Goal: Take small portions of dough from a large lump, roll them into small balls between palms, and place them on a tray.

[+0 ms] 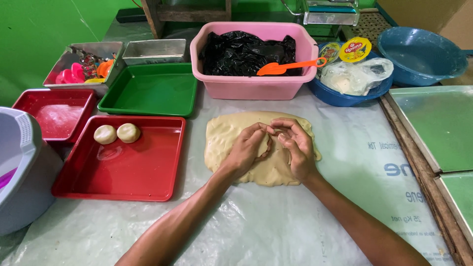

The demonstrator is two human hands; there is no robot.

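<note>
A flat slab of pale yellow dough lies on the plastic-covered table. Over its middle my left hand and my right hand are cupped together, fingertips touching, pinching a piece of dough between them. To the left stands a red tray with two round dough balls in its far left corner.
A pink tub with black plastic and an orange spatula stands behind the dough. A green tray, a second red tray, a metal box of cutters, blue bowls, metal sheets and a grey bin surround the spot.
</note>
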